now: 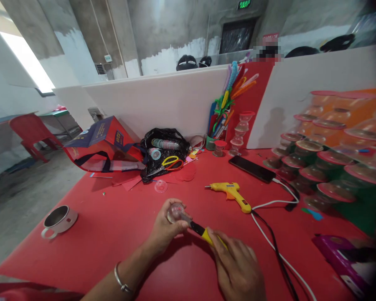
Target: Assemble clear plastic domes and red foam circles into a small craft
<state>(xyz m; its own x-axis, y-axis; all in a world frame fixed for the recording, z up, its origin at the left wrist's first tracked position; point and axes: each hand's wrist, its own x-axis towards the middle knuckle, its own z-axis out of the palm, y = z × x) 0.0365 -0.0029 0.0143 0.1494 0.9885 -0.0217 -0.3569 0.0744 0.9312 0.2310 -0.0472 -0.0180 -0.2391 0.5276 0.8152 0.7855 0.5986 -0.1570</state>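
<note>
My left hand (166,225) is closed around a small clear plastic cup (174,212), held just above the red tabletop. In my right hand (238,263) is a yellow-and-black utility knife (207,236), its blade end reaching the cup's side near my left thumb. I cannot tell whether the blade cuts into the plastic. A yellow glue gun (232,192) lies beyond my hands, to the right. Farther back, a clear round plastic disc (161,186) rests on the table, near scissors with yellow and orange handles (172,162).
A metal mug (60,219) stands at left. A red-and-blue bag (106,144) and black plastic bag (166,136) sit behind. A phone (252,168) and white cable (278,205) lie at right, beside stacked clear cups (335,159). A purple object (338,259) is at lower right.
</note>
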